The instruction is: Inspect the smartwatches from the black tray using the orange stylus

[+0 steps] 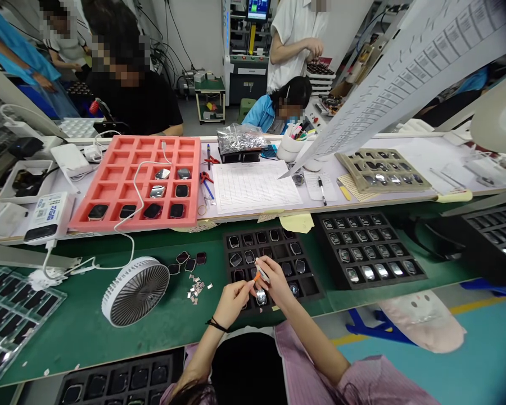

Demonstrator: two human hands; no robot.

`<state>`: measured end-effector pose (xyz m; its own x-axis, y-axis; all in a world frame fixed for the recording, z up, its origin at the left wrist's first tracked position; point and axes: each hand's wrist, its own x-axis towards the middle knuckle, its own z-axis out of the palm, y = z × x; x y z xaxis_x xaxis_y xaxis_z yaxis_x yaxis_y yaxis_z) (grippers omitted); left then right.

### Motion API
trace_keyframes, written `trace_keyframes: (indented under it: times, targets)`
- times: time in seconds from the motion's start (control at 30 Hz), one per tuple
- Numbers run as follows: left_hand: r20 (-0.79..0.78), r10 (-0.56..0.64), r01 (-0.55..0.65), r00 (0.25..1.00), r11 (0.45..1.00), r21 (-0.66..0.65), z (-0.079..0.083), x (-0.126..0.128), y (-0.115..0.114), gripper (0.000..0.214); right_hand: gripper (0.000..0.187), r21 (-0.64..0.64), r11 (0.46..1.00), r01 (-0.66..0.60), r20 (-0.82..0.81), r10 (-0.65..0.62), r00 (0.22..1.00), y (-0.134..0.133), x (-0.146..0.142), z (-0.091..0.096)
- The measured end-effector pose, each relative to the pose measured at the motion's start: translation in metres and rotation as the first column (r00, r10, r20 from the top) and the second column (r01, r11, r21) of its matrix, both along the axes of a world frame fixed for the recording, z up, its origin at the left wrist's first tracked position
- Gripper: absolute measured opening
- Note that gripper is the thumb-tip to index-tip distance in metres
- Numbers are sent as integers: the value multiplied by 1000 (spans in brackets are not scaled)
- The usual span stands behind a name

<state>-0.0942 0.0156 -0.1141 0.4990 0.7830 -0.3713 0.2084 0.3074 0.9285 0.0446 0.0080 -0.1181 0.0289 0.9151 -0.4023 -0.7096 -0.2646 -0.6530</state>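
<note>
Both hands meet above a black foam tray (316,289) with watch cases in its slots. My left hand (235,299) has its fingers pinched on a small orange piece (257,276); whether it is a tool tip or a tab is too small to tell. My right hand (275,279) is closed around a small silvery piece (265,274), which looks like a watch case, partly hidden by the fingers. The orange piece lies against it. Just below, a shiny watch case (261,297) shows in the tray. Left of the tray lie several loose dark watch screens (189,264) and small silvery pieces (197,288).
A round fan (135,292) stands on the green table to the left. On the raised shelf are a pink tray (109,191) and paper sheets (253,188). More watch cases fill a black tray (373,253) at right. Hanging paper (375,95) slants across the right. Co-workers are beyond the shelf.
</note>
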Motion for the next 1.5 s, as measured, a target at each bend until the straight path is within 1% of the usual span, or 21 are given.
trace_keyframes:
  times: [0.1, 0.17, 0.3, 0.43, 0.57, 0.63, 0.7, 0.77, 0.8, 0.83, 0.9, 1.0, 1.1, 1.17, 1.23, 1.33, 1.4, 1.43, 1.5]
  targets:
    - [32, -11, 11, 999, 1000, -17, -1, -1, 1, 55, 26, -12, 998, -59, -57, 59, 997, 0, -1, -5]
    - [57, 3, -1, 998, 1000, -27, -2, 1, -1, 55, 30, -14, 996, -86, -105, 84, 991, 0, -3, -8]
    - [82, 45, -41, 996, 998, -42, -6, 8, -7, 55, 28, -14, 995, -94, -150, 91, 984, 0, -4, -15]
    - [80, 61, -55, 995, 996, -72, -14, 9, -7, 57, 27, -21, 997, -79, -122, 75, 990, 1, -1, -23]
    - [80, 190, -180, 979, 977, -112, -21, 12, -4, 56, 29, -41, 998, -49, -9, 49, 999, -4, -4, -27]
    - [79, 203, -198, 976, 978, -65, -23, 15, -3, 54, 29, -55, 998, -36, 82, 41, 996, -9, -10, -29]
    - [43, 200, -200, 979, 980, -9, -26, 17, -3, 54, 28, -65, 997, -32, 188, 43, 981, -14, -16, -33]
    - [-19, 218, -217, 976, 976, 17, -32, 14, -3, 54, 30, -77, 997, -23, 302, 45, 952, -16, -14, -41]
    - [-55, 232, -231, 971, 973, 14, -37, 9, -3, 53, 32, -83, 996, -10, 363, 40, 931, -15, -8, -47]
    - [-93, 246, -247, 965, 969, 10, -43, 2, -2, 51, 35, -91, 996, 10, 427, 30, 904, -12, 1, -53]
    - [-195, 282, -283, 939, 959, 21, -58, -19, 2, 47, 37, -104, 992, 67, 560, 2, 829, -4, 30, -69]
    - [-393, 322, -317, 862, 945, 79, -85, -57, 8, 40, 35, -125, 981, 145, 753, -1, 658, 14, 85, -95]
    - [-576, 294, -280, 763, 953, 114, -107, -84, 6, 28, 28, -147, 978, 145, 874, 60, 482, 28, 129, -118]
    - [-667, 259, -245, 699, 962, 117, -117, -91, 1, 19, 24, -154, 982, 112, 923, 103, 370, 35, 145, -129]
    - [-729, 227, -212, 646, 971, 114, -122, -91, -4, 15, 22, -164, 984, 64, 954, 142, 264, 38, 152, -136]
    - [-777, 195, -168, 599, 979, 116, -123, -88, -8, 29, 14, -171, 985, 1, 979, 170, 108, 40, 147, -141]
    - [-790, 181, -143, 586, 983, 119, -122, -87, -8, 35, 11, -161, 986, -34, 987, 162, 8, 39, 136, -140]
    - [-794, 175, -131, 583, 984, 120, -122, -86, -7, 36, 13, -156, 986, -64, 987, 154, -35, 39, 128, -140]
    - [-798, 163, -109, 580, 986, 123, -122, -86, -6, 35, 17, -157, 975, -159, 985, 143, -97, 39, 106, -141]
